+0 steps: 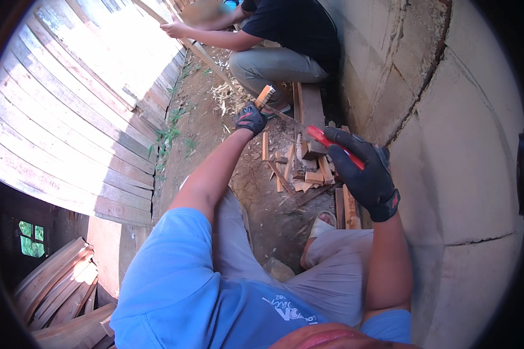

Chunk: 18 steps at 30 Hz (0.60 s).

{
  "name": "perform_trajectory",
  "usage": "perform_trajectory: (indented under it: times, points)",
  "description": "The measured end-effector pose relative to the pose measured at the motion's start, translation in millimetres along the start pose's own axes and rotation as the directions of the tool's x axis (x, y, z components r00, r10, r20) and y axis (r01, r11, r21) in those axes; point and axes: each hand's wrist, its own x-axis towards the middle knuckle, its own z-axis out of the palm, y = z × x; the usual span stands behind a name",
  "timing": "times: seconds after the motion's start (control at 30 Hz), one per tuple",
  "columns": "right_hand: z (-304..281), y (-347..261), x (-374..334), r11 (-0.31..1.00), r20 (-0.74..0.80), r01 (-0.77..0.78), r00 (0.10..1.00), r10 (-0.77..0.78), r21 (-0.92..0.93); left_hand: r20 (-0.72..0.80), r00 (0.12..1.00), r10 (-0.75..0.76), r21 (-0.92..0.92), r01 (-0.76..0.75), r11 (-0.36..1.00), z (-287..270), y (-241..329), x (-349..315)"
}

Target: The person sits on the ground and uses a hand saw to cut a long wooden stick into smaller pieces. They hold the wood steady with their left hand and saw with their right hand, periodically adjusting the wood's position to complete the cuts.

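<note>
My left hand [251,119], in a dark glove, is closed around a narrow wood piece [264,97] whose pale cut end sticks up past the fingers. In my right hand [361,171], also gloved, is a red-handled tool [335,146] that looks like a saw. Its thin blade [288,118] reaches left toward the wood; whether it touches the wood I cannot tell. Below the blade lie cut wood offcuts [314,177] around a thick beam [310,113].
Ahead squats a co-worker in a dark shirt [294,26], a hand [176,27] on a long wooden strip [206,58]. A plank wall [70,116] stands left, a cracked wall [448,145] right. Shavings [224,96] litter the dirt. Boards [61,282] lean at lower left.
</note>
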Motion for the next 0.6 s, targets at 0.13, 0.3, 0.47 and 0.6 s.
perform_trajectory:
  times: [0.13, 0.3, 0.47, 0.6]
  points:
    - [0, -14, 0, 0.997, 0.047, 0.013, 0.999, -0.017, 0.081, 0.076, 0.997, 0.025, -0.036, -0.022, 0.999, -72, -29, -15]
    - [1, -16, -6, 0.989, 0.021, -0.09, 0.996, 0.088, 0.114, 0.096, 0.995, 0.022, -0.182, -0.005, 0.983, -101, -62, -29]
    - [14, -12, -9, 0.937, 0.042, -0.291, 0.957, 0.289, 0.194, -0.209, 0.976, 0.064, -0.11, -0.089, 0.99, -93, -78, -27]
    - [24, 8, -11, 0.893, -0.015, -0.315, 0.941, 0.337, 0.322, -0.192, 0.981, -0.026, -0.089, 0.009, 0.996, -106, -62, -30]
